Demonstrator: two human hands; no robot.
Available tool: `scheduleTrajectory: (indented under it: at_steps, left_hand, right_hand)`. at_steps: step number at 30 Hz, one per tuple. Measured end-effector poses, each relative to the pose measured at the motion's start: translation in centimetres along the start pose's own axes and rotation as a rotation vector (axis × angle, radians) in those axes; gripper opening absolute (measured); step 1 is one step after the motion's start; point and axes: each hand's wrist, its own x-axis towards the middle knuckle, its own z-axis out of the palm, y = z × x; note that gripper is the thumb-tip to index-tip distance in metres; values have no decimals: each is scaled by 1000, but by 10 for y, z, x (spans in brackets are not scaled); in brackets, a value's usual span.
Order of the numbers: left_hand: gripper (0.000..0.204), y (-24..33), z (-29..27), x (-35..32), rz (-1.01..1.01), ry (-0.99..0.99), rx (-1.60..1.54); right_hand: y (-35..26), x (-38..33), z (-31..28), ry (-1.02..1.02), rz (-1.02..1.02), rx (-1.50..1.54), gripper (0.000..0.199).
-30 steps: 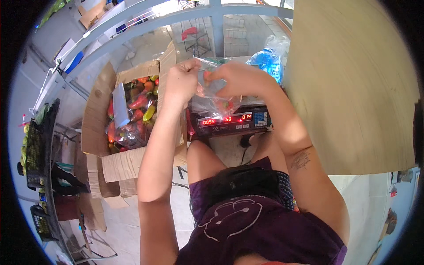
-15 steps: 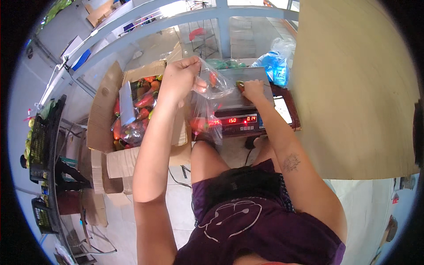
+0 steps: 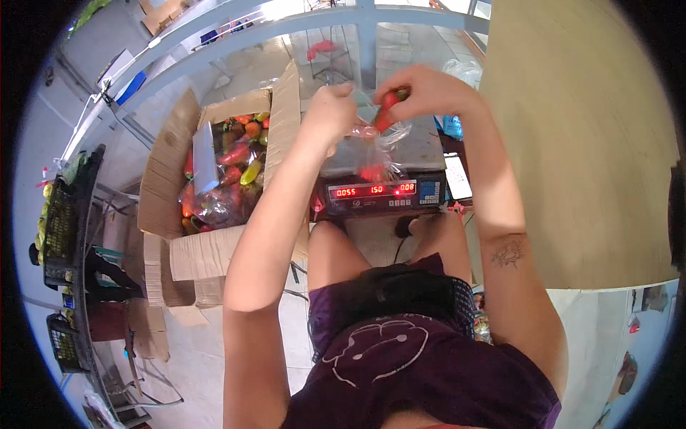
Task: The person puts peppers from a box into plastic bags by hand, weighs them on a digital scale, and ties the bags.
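My left hand (image 3: pixel 330 113) grips the rim of a clear plastic bag (image 3: pixel 375 154) that hangs over the pan of a grey digital scale (image 3: pixel 382 187) with a red lit display. A red pepper lies in the bottom of the bag. My right hand (image 3: pixel 427 91) holds a small red pepper (image 3: pixel 386 109) with a green stem just above the bag's mouth. Left of the scale stands an open cardboard box (image 3: pixel 166 182) lined with plastic and holding several red, orange and yellow peppers (image 3: pixel 232 171).
A tall beige panel (image 3: pixel 579 143) rises at the right. A phone (image 3: pixel 457 187) lies beside the scale. Black crates (image 3: pixel 61 229) with greenish produce stand at the far left. Flattened cardboard (image 3: pixel 182 275) lies below the box. A blue bag (image 3: pixel 454 126) sits behind the scale.
Both hands have risen from the scale. The left hand kept hold of the bag's rim, and the right hand now brings a red pepper over its opening.
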Motion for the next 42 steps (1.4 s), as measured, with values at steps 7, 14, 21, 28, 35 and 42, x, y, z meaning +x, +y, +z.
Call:
scheduleTrajectory:
  at_steps: [7, 14, 21, 28, 35, 42]
  left_hand:
    - [42, -23, 6, 21, 256, 66, 426]
    - [40, -44, 8, 27, 345, 78, 394]
    - [40, -29, -13, -2, 125, 70, 91]
    - [32, -5, -52, -41, 106, 236, -250]
    - [29, 1, -86, -48, 163, 173, -501]
    - [27, -11, -85, -62, 140, 150, -648]
  right_hand:
    - [33, 45, 62, -358, -288, -170, 34]
    - [30, 58, 92, -1123, 72, -186, 35]
    - [7, 56, 48, -523, -272, -381, 33]
    - [74, 92, 51, 151, -118, 1216, 21]
    - [192, 167, 170, 323, 256, -209, 35]
    - [146, 163, 206, 378, 584, -439, 41]
